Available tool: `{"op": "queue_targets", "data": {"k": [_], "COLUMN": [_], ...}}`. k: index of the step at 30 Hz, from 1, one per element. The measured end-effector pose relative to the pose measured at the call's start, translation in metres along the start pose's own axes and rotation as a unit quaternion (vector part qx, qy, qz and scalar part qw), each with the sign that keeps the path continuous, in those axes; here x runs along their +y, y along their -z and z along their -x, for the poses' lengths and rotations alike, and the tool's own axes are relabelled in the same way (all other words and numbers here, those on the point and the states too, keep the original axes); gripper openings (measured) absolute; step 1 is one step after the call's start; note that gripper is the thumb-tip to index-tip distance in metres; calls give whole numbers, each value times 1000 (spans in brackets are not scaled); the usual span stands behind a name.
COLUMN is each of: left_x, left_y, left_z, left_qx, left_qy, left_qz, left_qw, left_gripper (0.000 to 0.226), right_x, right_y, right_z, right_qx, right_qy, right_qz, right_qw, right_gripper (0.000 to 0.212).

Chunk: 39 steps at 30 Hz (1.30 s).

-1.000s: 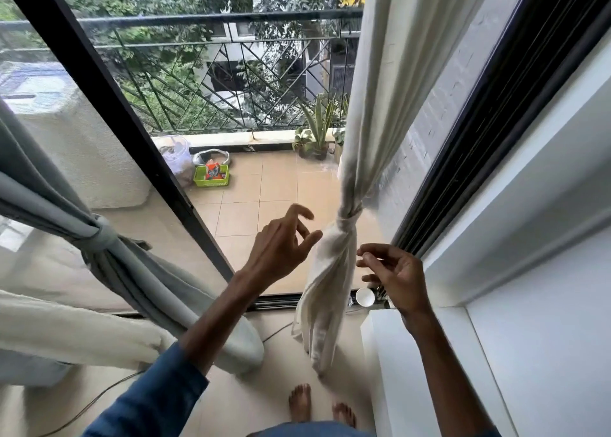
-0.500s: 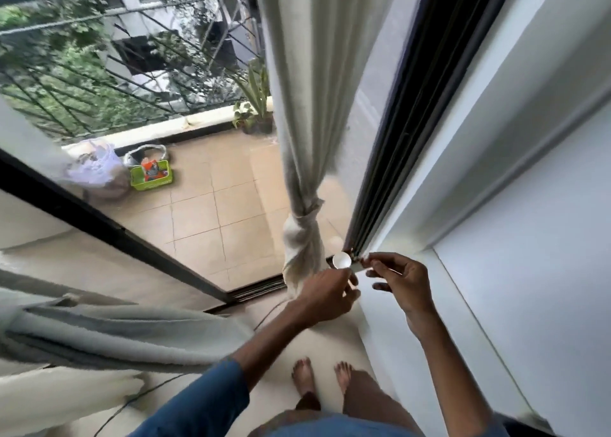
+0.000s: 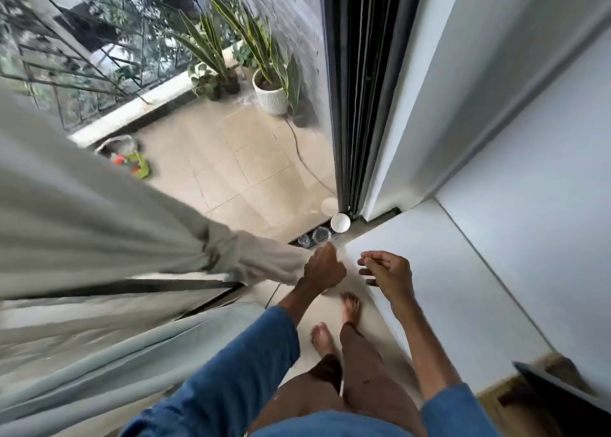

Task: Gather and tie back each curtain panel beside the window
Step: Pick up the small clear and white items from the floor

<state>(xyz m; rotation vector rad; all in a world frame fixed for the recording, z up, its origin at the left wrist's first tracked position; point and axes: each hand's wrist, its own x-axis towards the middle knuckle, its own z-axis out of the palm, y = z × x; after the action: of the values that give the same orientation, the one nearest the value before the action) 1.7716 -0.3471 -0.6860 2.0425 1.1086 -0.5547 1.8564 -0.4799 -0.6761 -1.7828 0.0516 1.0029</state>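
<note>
The cream curtain panel (image 3: pixel 99 225) stretches in from the left, knotted on itself at the knot (image 3: pixel 220 249). Its tail below the knot runs right to my left hand (image 3: pixel 322 269), whose curled fingers grip the tail's end. My right hand (image 3: pixel 386 271) hovers a little to the right over the white ledge (image 3: pixel 446 271), fingers loosely curled and holding nothing. A grey curtain panel (image 3: pixel 99 360) hangs at the lower left, its knot out of view. Blur softens all the fabric.
The black sliding window frame (image 3: pixel 357 89) stands just beyond my hands. In its floor track lie a small white round cap (image 3: pixel 340 222) and a clear plastic cup (image 3: pixel 321 235). Potted plants (image 3: pixel 271 82) and a green basket (image 3: pixel 139 167) sit on the balcony. My bare feet (image 3: pixel 334 321) are below.
The view has tipped steeply down and swung right. My left hand went from beside the knot down to the curtain's tail and closed on it. My right hand stayed close beside it.
</note>
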Motion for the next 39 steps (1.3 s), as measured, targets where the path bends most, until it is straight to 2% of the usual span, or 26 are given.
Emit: {"op": "queue_targets", "data": {"k": [8,14,18,20,22,25,30,32,35,39], "left_x": [-24,-40,-68,-86,-106,-136,-196,-221,-263,-312], "left_y": [-14,-20,-28,-31,-37,-50,-87,-104,-130,-158], "left_z": [-62,-104,-136,-151,-168,-193,-248,-270,-300,-347], "left_qx": [32,93,184,197,181,94,-4,-35,-34,-15], "left_qy": [84,116,57,17,13,62,113,108,78,69], "left_qz": [27,57,-111,-195,-252,-331,-395,-407,-394,-288], "left_qw": [996,987,975,961,951,937,912,906,915,955], "left_gripper": [52,41,52,57,56,60,57,56,48,40], "right_x": [38,56,80,97,115,144,201,225,262,318], "right_y": [-27,-46,-62,-78,-100,-132,-176,-190,-204,-221], "right_z": [-84,-124,-153,-168,-184,-204,-241,-260,-294,-345], "right_qx": [-19,-23,-2,8,-1,-36,-17,0,21,33], "right_qy": [-75,-119,-128,-129,-138,-136,-101,-90,-101,-123], "right_qz": [16,24,36,29,17,4,38,71,86,85], "right_qw": [997,992,991,991,990,990,994,993,991,988], "right_gripper": [11,14,13,13,15,18,16,15,17,15]}}
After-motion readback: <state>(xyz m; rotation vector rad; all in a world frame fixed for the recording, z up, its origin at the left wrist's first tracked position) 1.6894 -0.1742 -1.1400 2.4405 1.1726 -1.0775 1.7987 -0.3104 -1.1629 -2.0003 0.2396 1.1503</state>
